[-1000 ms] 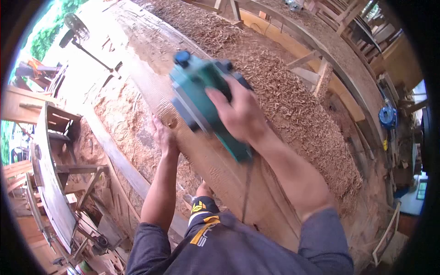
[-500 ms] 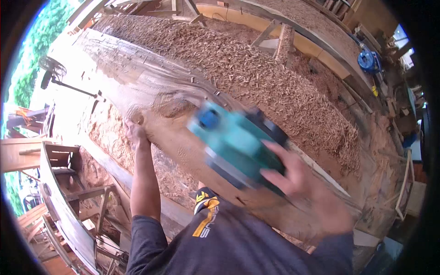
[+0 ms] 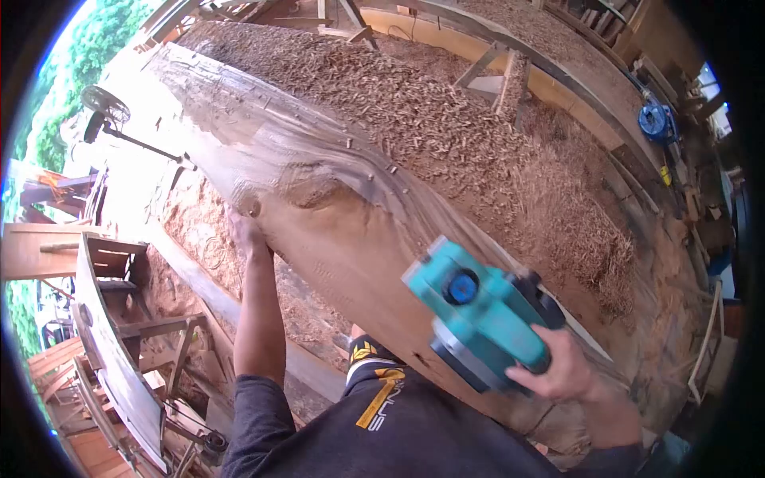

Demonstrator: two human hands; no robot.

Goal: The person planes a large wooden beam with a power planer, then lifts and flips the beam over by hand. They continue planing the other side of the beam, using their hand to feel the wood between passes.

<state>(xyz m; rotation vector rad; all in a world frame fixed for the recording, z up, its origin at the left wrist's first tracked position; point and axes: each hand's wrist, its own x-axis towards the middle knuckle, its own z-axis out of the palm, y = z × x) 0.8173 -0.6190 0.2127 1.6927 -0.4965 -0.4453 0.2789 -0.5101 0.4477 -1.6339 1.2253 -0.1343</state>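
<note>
A teal electric planer (image 3: 490,319) with a blue round knob and dark side parts sits tilted over the wooden slab (image 3: 335,263). My right hand (image 3: 558,362) is closed around its rear handle. Whether the planer's sole touches the wood cannot be seen. My left hand (image 3: 245,231) lies against the slab's near edge, beside a small dark knot, fingers stretched out and partly lost in the glare. Wavy grain and a pale, smoother strip show on the slab's top.
Wood shavings (image 3: 478,151) heap along the slab's far side. A black fan-like wheel on a rod (image 3: 107,107) stands at upper left. A blue reel (image 3: 655,119) lies at upper right. A curved plank (image 3: 115,358) and timber frames are at lower left.
The planer and my right hand have moved right and back toward my body along the slab. My left hand has stayed at the edge. The view has shifted slightly.
</note>
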